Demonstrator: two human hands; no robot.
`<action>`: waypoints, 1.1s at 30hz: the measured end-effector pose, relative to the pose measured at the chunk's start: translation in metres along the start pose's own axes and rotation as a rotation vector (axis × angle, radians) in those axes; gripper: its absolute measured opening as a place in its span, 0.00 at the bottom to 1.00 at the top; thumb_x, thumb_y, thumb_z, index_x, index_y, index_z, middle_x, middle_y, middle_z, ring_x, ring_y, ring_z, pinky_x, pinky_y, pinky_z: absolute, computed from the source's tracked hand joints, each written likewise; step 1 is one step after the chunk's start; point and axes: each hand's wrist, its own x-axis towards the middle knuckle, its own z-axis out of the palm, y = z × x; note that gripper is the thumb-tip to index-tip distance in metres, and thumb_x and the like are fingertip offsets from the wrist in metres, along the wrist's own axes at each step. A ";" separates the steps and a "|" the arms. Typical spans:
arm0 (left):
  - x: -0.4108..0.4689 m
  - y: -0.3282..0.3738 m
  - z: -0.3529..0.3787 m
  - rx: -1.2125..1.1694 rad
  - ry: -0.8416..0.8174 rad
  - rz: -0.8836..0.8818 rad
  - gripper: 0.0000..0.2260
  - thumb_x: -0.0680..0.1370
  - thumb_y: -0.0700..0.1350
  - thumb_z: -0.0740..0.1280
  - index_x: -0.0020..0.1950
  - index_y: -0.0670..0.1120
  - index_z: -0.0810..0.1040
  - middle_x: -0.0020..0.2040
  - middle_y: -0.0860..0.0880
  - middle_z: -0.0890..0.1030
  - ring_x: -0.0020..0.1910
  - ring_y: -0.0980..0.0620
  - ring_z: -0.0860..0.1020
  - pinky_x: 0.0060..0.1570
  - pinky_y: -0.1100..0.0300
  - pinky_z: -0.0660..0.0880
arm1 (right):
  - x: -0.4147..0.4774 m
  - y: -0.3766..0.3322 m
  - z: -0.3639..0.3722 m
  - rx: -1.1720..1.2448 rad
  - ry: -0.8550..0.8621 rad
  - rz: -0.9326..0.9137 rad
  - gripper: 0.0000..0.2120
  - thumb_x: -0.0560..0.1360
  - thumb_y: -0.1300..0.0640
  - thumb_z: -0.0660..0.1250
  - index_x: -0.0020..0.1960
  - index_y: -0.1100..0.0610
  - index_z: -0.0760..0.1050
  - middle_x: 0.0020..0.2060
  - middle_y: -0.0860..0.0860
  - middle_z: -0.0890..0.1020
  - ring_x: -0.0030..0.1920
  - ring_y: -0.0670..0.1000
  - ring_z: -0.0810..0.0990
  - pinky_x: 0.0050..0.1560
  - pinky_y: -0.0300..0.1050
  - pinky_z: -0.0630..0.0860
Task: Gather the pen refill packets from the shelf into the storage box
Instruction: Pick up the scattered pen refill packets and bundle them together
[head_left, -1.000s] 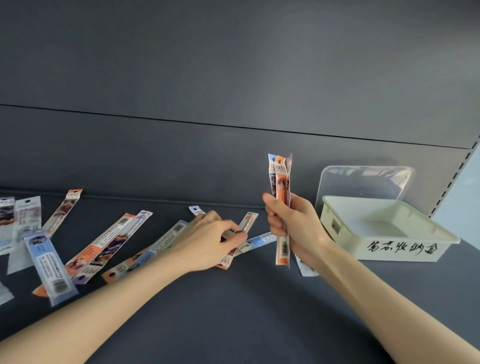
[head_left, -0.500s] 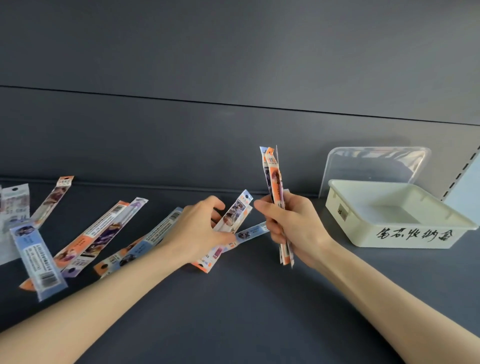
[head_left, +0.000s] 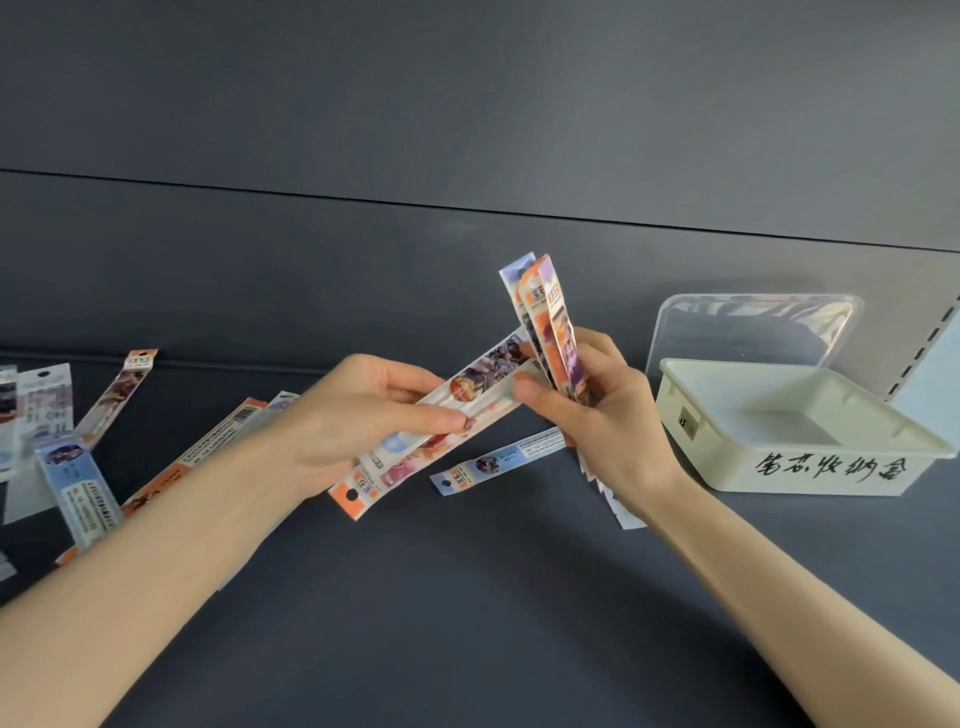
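The left hand (head_left: 358, 415) pinches one long packet (head_left: 483, 395) between thumb and fingers near its middle. It holds the packet slanted above the shelf (head_left: 467, 597), the orange hanger end low and the other end touching the thumb of the right hand (head_left: 602, 421). The right hand is curled round a bundle (head_left: 545, 312) of several packets, which stands nearly upright, and their lower ends stick out under the palm. The storage box (head_left: 800, 470) stands open on the shelf just beside this hand, and I see no packet inside it. Its clear lid (head_left: 753, 332) leans on the back wall behind it. A blue packet (head_left: 498, 462) lies flat on the shelf below the two hands, and more loose packets (head_left: 78, 488) lie scattered at the left.

I judge that these packets are very light, thin and flexible, with a smooth film that slides easily on other film. The refills inside probably give some stiffness along the length, so a hold across the width near the middle seems best. A hold at one end may let the packet droop. The bundle can fan out or slip if the grip is loose.
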 end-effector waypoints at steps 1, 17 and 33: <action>0.000 0.001 -0.002 -0.001 -0.003 -0.002 0.08 0.70 0.33 0.72 0.47 0.41 0.85 0.43 0.43 0.86 0.36 0.53 0.84 0.34 0.66 0.78 | 0.000 0.000 0.000 -0.026 0.001 0.004 0.12 0.71 0.58 0.73 0.55 0.56 0.81 0.54 0.44 0.77 0.48 0.39 0.78 0.43 0.28 0.74; 0.007 -0.003 -0.026 -0.058 0.242 0.149 0.06 0.72 0.35 0.72 0.46 0.43 0.84 0.36 0.47 0.81 0.33 0.56 0.76 0.29 0.67 0.73 | 0.000 -0.007 -0.004 0.042 -0.205 0.293 0.05 0.69 0.62 0.74 0.38 0.57 0.78 0.25 0.45 0.76 0.25 0.43 0.70 0.25 0.33 0.65; 0.006 -0.016 0.027 -0.374 0.203 0.147 0.09 0.80 0.40 0.61 0.53 0.40 0.81 0.37 0.48 0.77 0.32 0.55 0.77 0.30 0.63 0.75 | 0.000 -0.002 0.002 0.474 -0.215 0.370 0.17 0.74 0.50 0.67 0.38 0.55 0.60 0.27 0.49 0.58 0.25 0.46 0.54 0.23 0.36 0.54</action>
